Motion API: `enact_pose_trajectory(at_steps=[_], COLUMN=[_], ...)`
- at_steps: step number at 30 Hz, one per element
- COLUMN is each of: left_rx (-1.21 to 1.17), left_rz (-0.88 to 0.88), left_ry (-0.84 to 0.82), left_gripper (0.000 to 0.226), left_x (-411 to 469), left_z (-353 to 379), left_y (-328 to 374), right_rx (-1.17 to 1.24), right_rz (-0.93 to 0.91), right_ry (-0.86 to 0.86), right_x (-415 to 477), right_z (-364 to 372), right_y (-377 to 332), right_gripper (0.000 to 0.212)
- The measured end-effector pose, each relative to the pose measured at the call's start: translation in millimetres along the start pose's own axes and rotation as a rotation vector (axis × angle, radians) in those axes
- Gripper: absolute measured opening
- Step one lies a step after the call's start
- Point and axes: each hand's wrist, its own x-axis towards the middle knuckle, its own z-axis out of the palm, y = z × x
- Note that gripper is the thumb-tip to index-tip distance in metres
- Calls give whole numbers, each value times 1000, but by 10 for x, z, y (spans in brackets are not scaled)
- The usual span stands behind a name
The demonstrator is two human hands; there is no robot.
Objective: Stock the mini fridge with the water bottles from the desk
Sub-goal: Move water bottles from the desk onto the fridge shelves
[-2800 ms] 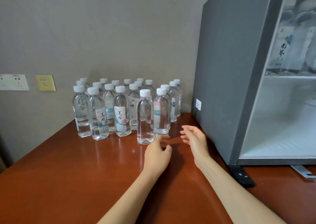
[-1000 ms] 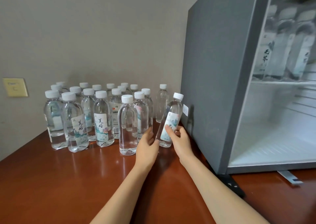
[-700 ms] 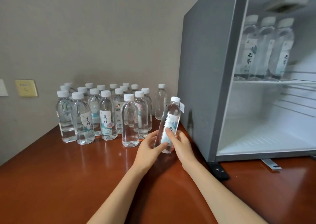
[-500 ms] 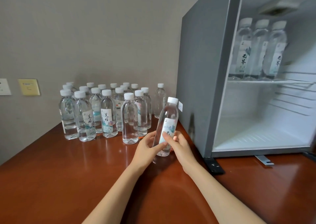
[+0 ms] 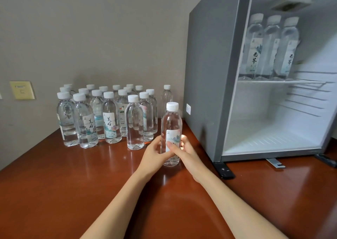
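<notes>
A clear water bottle (image 5: 171,122) with a white cap stands upright just left of the fridge, held between both hands. My left hand (image 5: 154,155) grips its lower left side and my right hand (image 5: 184,150) grips its right side with the thumb across the label. Behind it a cluster of several water bottles (image 5: 109,116) stands on the brown desk (image 5: 54,193). The grey mini fridge (image 5: 207,71) stands open at the right. Three bottles (image 5: 269,45) stand on its upper wire shelf. Its lower compartment (image 5: 273,134) holds nothing.
One bottle (image 5: 166,98) stands alone near the wall beside the fridge. A yellow wall plate (image 5: 22,90) sits at the left. A black fridge foot (image 5: 224,169) and a metal bracket (image 5: 274,163) lie on the desk in front of the fridge.
Both hands have taken one bottle from the right of the cluster, drawn it toward me, and brought it from tilted to upright. The view has shifted toward the fridge.
</notes>
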Motion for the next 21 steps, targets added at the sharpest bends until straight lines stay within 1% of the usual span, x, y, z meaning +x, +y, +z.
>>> enact_pose_trajectory(at_steps=[4, 9, 12, 14, 16, 21], left_rx=[-20, -25, -15, 5, 52, 277], left_rz=[-16, 17, 47, 69, 104, 227], left_ry=[-49, -119, -146, -153, -155, -138], left_gripper=[48, 52, 55, 55, 55, 59], left_x=[14, -5, -26, -51, -84, -219], left_z=[-12, 53, 108, 158, 225, 430], left_y=[-40, 31, 53, 64, 81, 147], right_rx=[4, 70, 99, 103, 93, 76], right_rz=[7, 3, 0, -6, -4, 6], right_ry=[1, 37, 60, 64, 62, 77], right_x=[-29, -78, -141, -213, -311, -589], right_z=[-2, -12, -37, -83, -152, -400], right_y=[-36, -67, -82, -99, -134, -192], right_gripper=[29, 33, 28, 30, 32, 37])
